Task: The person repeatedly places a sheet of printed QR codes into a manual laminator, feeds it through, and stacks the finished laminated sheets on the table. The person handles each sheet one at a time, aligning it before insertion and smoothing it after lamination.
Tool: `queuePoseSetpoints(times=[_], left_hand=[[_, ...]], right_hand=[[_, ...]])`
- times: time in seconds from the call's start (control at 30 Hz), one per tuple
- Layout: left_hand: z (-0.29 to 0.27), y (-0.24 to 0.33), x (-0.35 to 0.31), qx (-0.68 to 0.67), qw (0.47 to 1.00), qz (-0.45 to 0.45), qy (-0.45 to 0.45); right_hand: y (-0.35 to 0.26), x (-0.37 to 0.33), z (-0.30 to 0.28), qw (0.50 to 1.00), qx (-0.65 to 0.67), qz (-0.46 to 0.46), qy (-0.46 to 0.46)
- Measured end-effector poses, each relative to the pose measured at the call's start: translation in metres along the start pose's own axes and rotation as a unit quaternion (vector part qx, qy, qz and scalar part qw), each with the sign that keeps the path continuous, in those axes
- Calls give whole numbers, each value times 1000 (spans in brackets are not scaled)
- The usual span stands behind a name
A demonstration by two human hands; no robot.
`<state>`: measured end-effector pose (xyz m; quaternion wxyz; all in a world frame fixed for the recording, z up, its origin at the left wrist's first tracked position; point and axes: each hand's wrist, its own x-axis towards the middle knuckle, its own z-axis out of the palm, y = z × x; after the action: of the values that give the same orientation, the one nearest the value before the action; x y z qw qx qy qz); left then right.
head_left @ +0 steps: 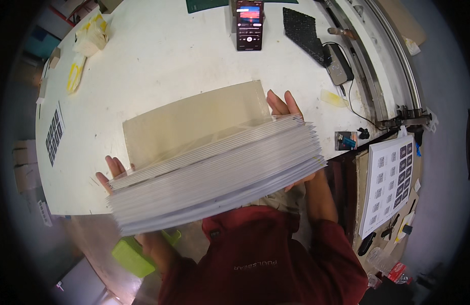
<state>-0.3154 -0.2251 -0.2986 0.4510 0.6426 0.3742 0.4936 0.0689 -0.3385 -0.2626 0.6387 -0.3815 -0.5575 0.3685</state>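
Observation:
A thick stack of white paper sheets (214, 175) spans the space between my two hands, its layered edges turned up toward me. At the stack's left end, my left hand (113, 169) wraps around it, fingertips showing past the far side. My right hand (285, 104) grips the right end, with two fingers rising above the far edge and the thumb side below. Behind the stack, a beige board or sheet (194, 117) lies on the white table (169, 56); the stack covers its near part.
A phone (249, 30) stands at the far side, near a black textured pad (302, 33) and a dark cabled device (338, 65). Metal rails (367, 61) run along the right. Printed sheets (387, 183) lie at the right. A yellow-white package (91, 35) is far left. A green container (133, 254) sits below.

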Motion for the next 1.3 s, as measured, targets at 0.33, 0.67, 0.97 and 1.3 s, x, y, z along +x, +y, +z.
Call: queuePoseSetpoints(times=[0.33,0.67,0.97,1.3], left_hand=[[13,0,8,-282,942,-98,153],[25,5,15,-153,987,17,-52],[22,48,20,-171,984,52,18],[0,3,9,95,989,53,-103]], right_hand=[[2,-3,11,951,150,208,176],[12,-8,-1,978,48,181,88],[-21,-7,7,998,16,46,40],[-4,-19,-17,983,-162,81,-29]])
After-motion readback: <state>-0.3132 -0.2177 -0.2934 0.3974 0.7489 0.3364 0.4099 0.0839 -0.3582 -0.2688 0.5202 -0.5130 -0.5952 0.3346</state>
